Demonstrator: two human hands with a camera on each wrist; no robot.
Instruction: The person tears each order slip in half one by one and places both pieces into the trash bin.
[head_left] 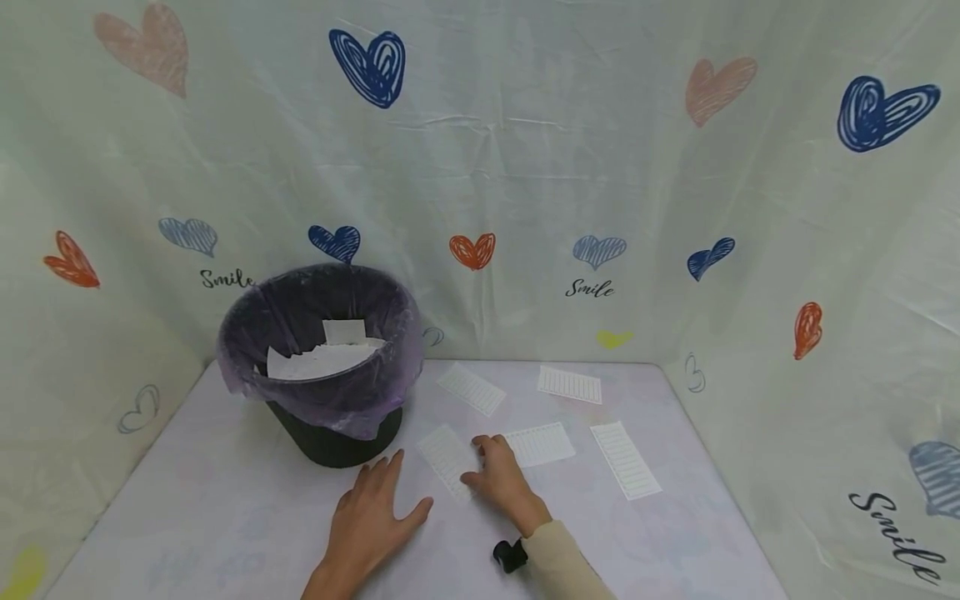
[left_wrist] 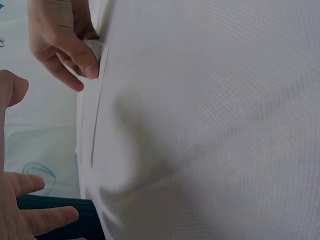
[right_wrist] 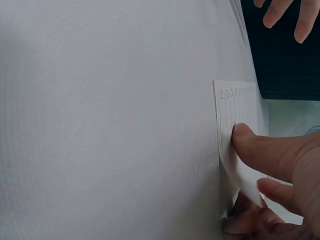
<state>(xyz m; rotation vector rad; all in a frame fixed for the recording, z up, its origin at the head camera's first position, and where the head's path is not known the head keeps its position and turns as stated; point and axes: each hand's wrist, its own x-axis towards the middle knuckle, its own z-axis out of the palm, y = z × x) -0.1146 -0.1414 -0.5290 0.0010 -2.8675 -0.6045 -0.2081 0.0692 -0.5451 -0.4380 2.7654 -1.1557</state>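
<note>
So there's five lined cards (head_left: 627, 462) on one table (head_left: 225, 517), right hand (head_left: 505, 481) pinching the front-left card (head_left: 442, 454), left hand (head_left: 371, 517) with fingers spread near one purple-lined bin (head_left: 330, 442), and "Smile" readable three times on the curtain (head_left: 525, 167).

Cream right sleeve (head_left: 567, 564), plain; small black rounded device (head_left: 510, 556) beside cuff (head_left: 543, 540); fingers (head_left: 393, 473) bare.

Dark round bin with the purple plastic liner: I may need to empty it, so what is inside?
White paper pieces show inside the bin; anything beneath them, and its bottom, is hidden.
</note>
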